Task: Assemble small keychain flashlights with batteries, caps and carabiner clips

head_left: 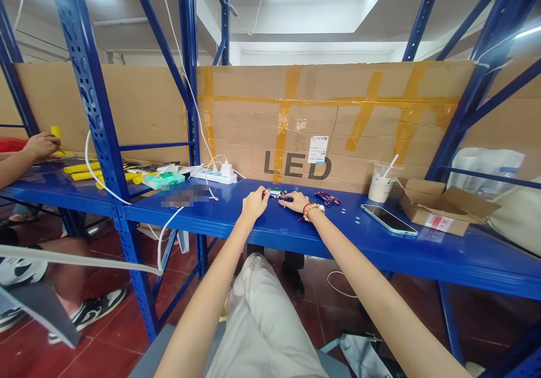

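Both hands, left hand (255,202) and right hand (296,201), curl fingertips onto a small red-and-green part (274,193) on the blue shelf (270,228), grip itself unclear; a slip could scatter the tiny loose pieces (343,211) nearby.

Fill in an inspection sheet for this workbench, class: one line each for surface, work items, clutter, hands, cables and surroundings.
Surface: blue metal shelf used as a bench.
Work items: small red and blue parts between the hands; more small parts to their right.
Clutter: phone, lidded cup with straw, open cardboard box, tissue pack, yellow tubes.
Hands: left hand and right hand both on the parts; grip unclear.
Cables: white power strip with white cables.
Surroundings: cardboard backing marked LED; another person's hand at far left.
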The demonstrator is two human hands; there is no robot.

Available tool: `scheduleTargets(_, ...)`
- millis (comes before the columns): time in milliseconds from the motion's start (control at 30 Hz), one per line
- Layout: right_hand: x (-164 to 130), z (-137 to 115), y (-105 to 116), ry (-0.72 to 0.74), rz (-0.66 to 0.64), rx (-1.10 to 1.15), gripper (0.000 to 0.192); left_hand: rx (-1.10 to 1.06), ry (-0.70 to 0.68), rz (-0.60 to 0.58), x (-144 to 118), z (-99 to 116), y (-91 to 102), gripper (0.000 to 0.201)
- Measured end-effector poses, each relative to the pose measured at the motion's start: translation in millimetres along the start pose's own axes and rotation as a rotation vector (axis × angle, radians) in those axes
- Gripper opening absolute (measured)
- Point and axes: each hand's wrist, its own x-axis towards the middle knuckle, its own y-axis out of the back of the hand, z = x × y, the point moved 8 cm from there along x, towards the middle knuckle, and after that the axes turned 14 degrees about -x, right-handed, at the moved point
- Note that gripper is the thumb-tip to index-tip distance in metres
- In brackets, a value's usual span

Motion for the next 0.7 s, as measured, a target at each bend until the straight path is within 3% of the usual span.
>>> scheduleTargets(267,6,2,-5,0.040,0.014,0.044,0.042,0.012,-0.026,-0.002,-3,2,-0.7,0.033)
scheduleTargets(700,2,8,3,-0.066,0.032,0.026,0.034,0.111,-0.071,-0.060,-2,10,-5.3,0.035)
